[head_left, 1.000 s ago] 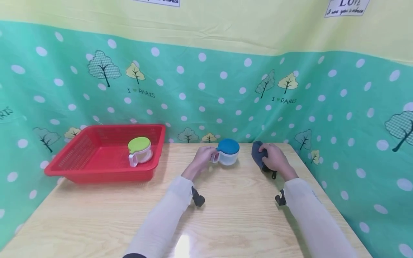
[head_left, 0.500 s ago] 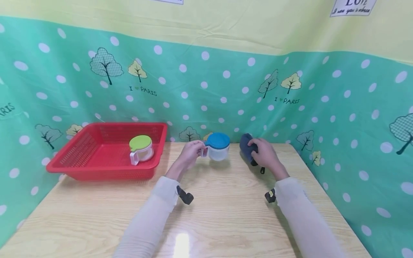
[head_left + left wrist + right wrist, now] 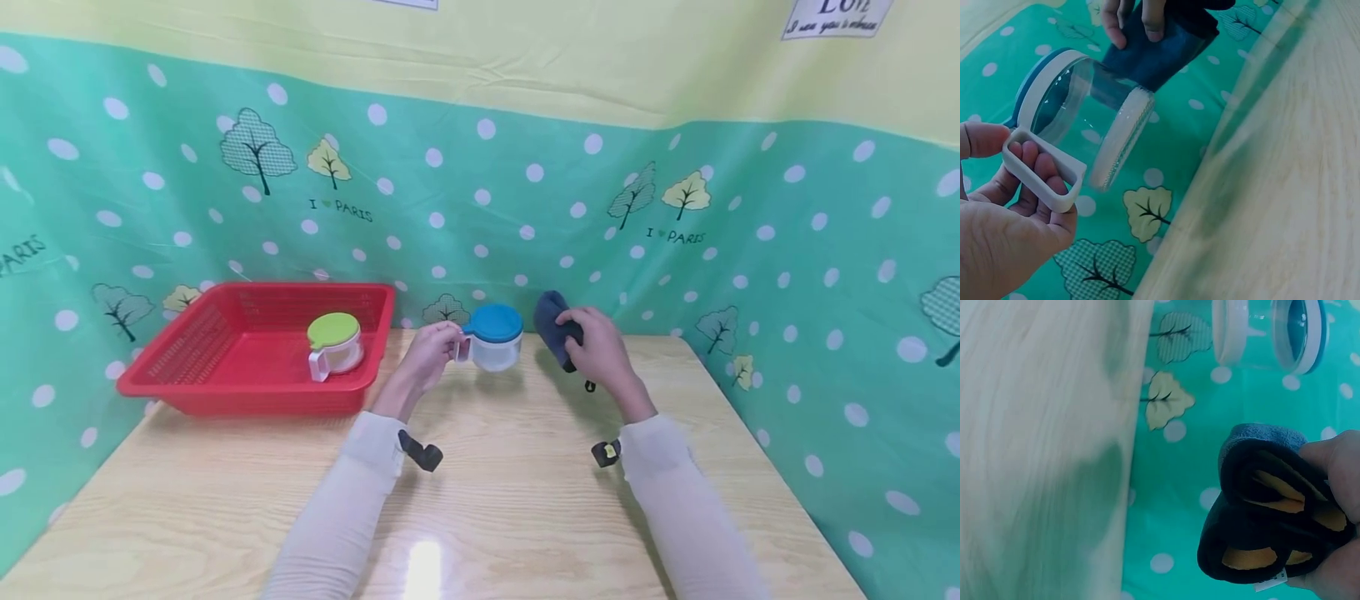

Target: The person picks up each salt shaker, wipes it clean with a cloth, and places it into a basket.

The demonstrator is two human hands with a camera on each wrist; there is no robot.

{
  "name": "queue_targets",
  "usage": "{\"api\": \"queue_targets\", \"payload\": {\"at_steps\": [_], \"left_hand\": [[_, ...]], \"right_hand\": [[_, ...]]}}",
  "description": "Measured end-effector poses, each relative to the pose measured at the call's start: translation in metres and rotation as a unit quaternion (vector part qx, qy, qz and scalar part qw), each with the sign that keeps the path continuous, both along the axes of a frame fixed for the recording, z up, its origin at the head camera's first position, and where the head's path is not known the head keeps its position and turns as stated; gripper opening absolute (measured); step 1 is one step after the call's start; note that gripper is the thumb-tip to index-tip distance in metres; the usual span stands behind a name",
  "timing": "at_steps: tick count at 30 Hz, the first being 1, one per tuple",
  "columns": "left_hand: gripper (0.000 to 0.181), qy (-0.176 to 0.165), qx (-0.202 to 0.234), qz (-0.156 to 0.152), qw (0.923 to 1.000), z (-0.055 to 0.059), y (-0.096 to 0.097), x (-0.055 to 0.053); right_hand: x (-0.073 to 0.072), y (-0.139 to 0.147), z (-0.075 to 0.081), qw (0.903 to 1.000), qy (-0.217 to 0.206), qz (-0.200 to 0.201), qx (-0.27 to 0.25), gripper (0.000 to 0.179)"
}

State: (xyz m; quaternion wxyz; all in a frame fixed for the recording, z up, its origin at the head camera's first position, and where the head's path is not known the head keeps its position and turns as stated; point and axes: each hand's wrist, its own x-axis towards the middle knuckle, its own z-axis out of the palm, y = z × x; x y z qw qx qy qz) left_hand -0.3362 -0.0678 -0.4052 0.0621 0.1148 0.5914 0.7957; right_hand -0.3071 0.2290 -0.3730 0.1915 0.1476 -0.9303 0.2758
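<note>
My left hand point(image 3: 426, 360) holds a clear seasoning jar point(image 3: 497, 353) with a blue lid by its white handle point(image 3: 1022, 172). In the left wrist view the fingers pass through the handle while the thumb lies near the lid. The jar is raised above the table. To its right, my right hand point(image 3: 600, 348) pinches a dark blue folded cloth item point(image 3: 551, 323) between thumb and fingers, also lifted. Seen from the right wrist, this cloth item point(image 3: 1260, 437) has black-edged openings, a yellow lining and a small white tag. A dark loop point(image 3: 590, 387) hangs from it.
A red plastic basket point(image 3: 247, 402) stands at the left on the wooden table point(image 3: 510, 500). Inside its right part sits another jar with a green lid point(image 3: 333, 330). A green and yellow printed cloth point(image 3: 420, 208) hangs behind and along the right side.
My left hand has lifted the blue-lidded jar and moved it left. My right hand has raised the dark blue cloth item and carried it left too. The head view has shifted slightly.
</note>
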Motion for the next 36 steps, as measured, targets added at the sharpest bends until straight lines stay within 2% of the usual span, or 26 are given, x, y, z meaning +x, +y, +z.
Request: {"api": "queue_targets", "payload": {"at_steps": [9, 20, 26, 33, 36], "left_hand": [[0.025, 0.008, 0.015, 0.006, 0.9998, 0.01, -0.005, 0.006], [0.023, 0.024, 0.015, 0.007, 0.9996, 0.023, -0.007, 0.01], [0.023, 0.02, 0.014, 0.011, 0.9997, 0.024, -0.008, 0.013], [0.026, 0.016, 0.019, 0.012, 0.9996, 0.023, -0.009, 0.011], [0.027, 0.014, 0.021, 0.013, 0.9996, 0.023, -0.01, 0.011]], "right_hand": [[0.009, -0.009, -0.004, 0.9986, 0.052, 0.004, 0.007, 0.027], [0.012, -0.021, -0.002, 0.9923, 0.121, 0.021, 0.013, 0.027], [0.016, -0.03, -0.001, 0.9904, 0.133, 0.035, 0.012, 0.027], [0.018, -0.036, 0.0, 0.983, 0.174, 0.052, 0.025, 0.027], [0.02, -0.037, -0.001, 0.9818, 0.179, 0.055, 0.029, 0.027]]}}
